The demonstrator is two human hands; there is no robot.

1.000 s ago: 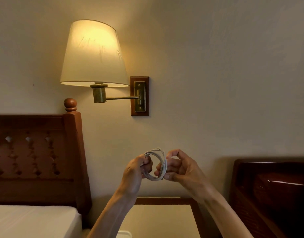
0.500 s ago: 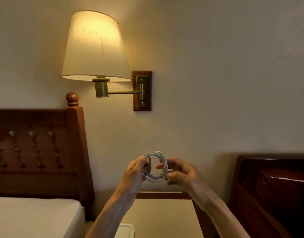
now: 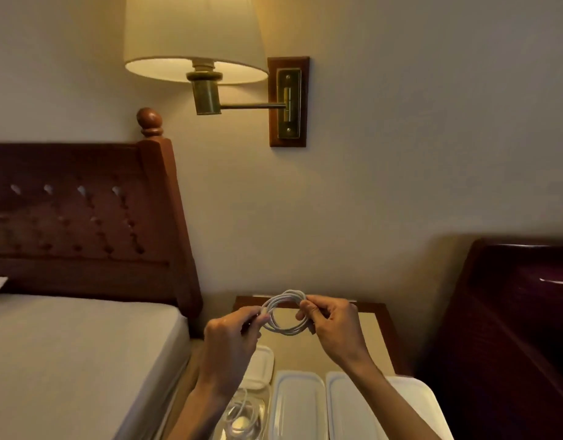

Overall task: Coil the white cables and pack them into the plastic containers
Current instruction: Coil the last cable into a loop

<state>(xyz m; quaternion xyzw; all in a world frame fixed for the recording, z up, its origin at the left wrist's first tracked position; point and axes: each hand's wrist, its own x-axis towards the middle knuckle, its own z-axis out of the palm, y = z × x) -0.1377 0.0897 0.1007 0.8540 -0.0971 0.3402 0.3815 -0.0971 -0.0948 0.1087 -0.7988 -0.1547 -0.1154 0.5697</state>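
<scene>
White cable (image 3: 285, 315), one coil, is held up between two hands: the left hand (image 3: 232, 338) and right hand (image 3: 332, 328) each pinch a side with curled fingers (image 3: 305, 314). Below the fingers, three plastic containers sit on the surface (image 3: 373, 331): one open container (image 3: 242, 417) holding a second coil, two lidded containers (image 3: 297, 404). A bed (image 3: 67, 354) lies left; a lit lamp (image 3: 194, 36) hangs above.

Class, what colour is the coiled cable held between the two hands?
White. The coiled cable shows best in the head view, pinched by both hands above the nightstand.

white cable (image 3: 285, 314): round coil, held upright | lidded containers (image 3: 297, 404): side by side | open container (image 3: 242, 417): holds a coil
</scene>
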